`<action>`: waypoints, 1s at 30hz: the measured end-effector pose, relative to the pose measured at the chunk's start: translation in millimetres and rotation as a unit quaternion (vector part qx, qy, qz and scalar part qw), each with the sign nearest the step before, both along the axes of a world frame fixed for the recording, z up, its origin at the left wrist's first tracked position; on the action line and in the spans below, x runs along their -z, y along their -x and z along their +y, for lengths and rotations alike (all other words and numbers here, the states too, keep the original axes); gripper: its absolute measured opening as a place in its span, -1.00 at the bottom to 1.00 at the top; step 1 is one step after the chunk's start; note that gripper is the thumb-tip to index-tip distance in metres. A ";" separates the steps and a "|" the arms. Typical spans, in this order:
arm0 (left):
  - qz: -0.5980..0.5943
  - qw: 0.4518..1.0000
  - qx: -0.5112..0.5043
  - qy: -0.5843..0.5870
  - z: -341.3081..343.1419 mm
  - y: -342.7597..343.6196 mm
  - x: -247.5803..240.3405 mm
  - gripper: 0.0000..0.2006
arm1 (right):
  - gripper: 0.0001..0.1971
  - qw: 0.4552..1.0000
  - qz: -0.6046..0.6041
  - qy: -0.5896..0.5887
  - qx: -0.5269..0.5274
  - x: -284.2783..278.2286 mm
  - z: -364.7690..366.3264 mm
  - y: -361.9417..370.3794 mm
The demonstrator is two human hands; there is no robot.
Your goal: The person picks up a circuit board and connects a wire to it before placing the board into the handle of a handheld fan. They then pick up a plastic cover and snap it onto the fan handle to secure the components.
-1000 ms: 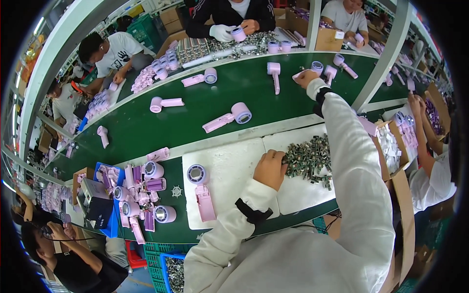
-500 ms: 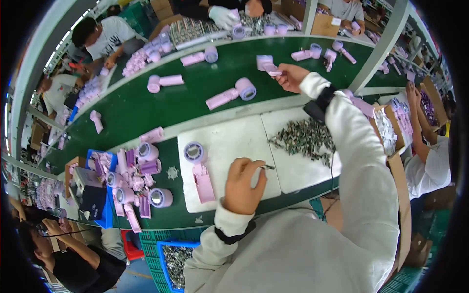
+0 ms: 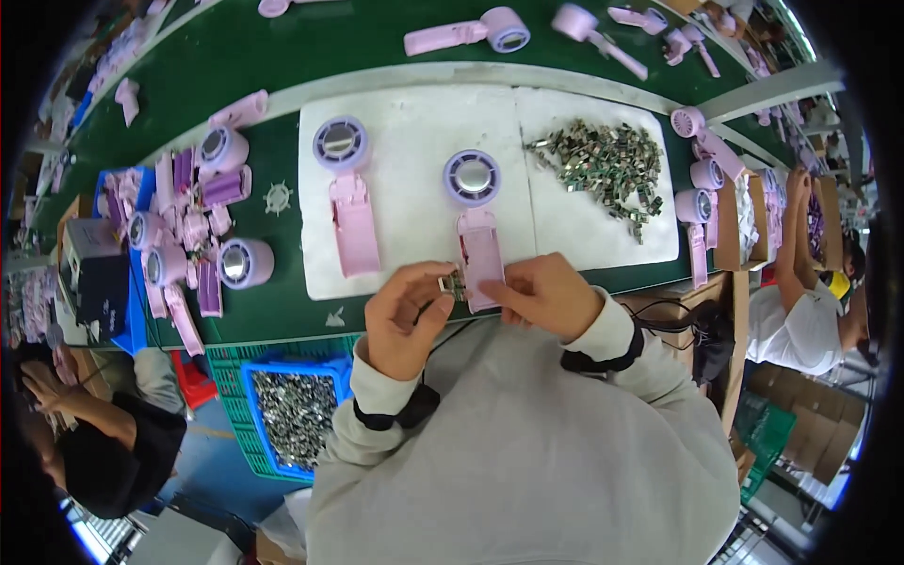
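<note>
Fingers of the left hand point(image 3: 405, 325) are close together, and they seem to pinch a small green board point(image 3: 456, 282) at their tips. How tight the pinch is, I cannot tell. Just right of those tips, the right hand point(image 3: 556, 297) holds the low end of a pink fan point(image 3: 484, 252). Its thumb rests on the inside of the hollow handle, and its other fingers are partly hidden. The fan lies in front of the fingers, with its round head point(image 3: 471, 179) farthest from them. The board is right beside the handle's left edge, and I cannot tell if the two touch.

A thin red bit point(image 3: 463, 247), maybe a wire, shows along that edge, just past the left fingertips. It could get squashed if the board is pushed down on top of it. The board is tiny, so a loose pinch could let it slip and drop off the green table point(image 3: 282, 311). A blue bin point(image 3: 251, 391) sits lower down, left of the left fingers. If the right thumb pushes too hard, the thin handle might crack. If it holds too softly, the fan might slide on the white pad point(image 3: 414, 122).

Past the right fingers is a pile of little boards point(image 3: 612, 174). Past the left fingers lies another pink fan point(image 3: 356, 231).
</note>
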State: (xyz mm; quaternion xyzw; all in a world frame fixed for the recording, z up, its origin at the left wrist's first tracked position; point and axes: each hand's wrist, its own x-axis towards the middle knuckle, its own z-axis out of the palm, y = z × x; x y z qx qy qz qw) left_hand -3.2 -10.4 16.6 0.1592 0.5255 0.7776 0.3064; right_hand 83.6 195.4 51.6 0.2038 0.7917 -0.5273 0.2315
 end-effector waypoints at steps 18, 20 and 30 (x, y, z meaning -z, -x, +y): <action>0.478 0.864 0.038 0.156 5.1 -4.3 3.2 -0.78 | -0.62 0.698 0.396 -0.383 -0.458 -12.0 20.6 70.7; 0.485 0.859 0.039 0.157 5.4 -3.1 3.6 -0.77 | -0.60 0.633 0.412 -0.399 -0.519 -10.5 23.7 75.8; 0.480 0.859 0.035 0.178 2.6 -3.2 4.6 -0.76 | -0.54 0.523 0.535 -0.395 -0.534 -1.7 40.7 81.4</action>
